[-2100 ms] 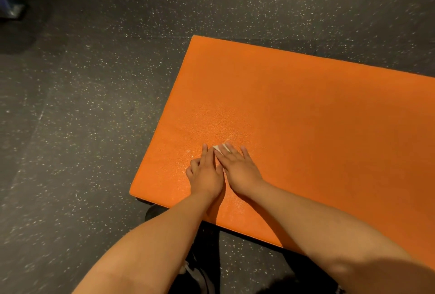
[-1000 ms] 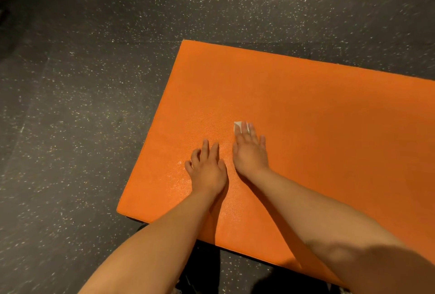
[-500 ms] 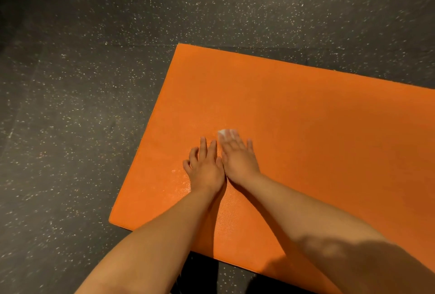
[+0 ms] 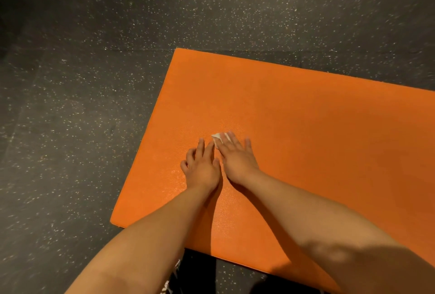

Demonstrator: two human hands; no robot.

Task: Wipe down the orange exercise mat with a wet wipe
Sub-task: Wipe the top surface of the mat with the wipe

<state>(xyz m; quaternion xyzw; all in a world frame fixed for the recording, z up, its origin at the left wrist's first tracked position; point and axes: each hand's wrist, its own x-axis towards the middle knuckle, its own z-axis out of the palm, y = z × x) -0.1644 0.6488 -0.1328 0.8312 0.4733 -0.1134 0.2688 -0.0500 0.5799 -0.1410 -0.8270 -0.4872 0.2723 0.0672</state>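
On my far left is the dark rubber floor (image 4: 70, 105), flecked with pale specks, and it runs round the top of the view as well. The orange exercise mat (image 4: 306, 140) lies flat on it, set at an angle to me. Its near-left corner sits just beside my left forearm (image 4: 146, 242), and its long side runs out past the right edge of the view. The mat's pebbled surface shows a faint sheen just left of my hands.

My left hand (image 4: 202, 166) rests palm down on the mat near its left end. Its fingers are straight, slightly spread and holding nothing. Its inner edge lies right against my right hand.

The wet wipe (image 4: 217, 137) is on the mat just beyond my left fingertips. It is a small white scrap, mostly covered, with only a crumpled corner showing past my right fingertips.

My right hand (image 4: 236, 158) lies flat on top of the wipe. Its fingers are stretched out and pressing it down onto the mat, not curled round it. My right forearm (image 4: 317, 218) crosses the mat toward the lower right, with a shadow over its nearest part.

Below the mat's near edge, between my arms, there is something dark with white lacing (image 4: 171, 279). I cannot tell what it is.
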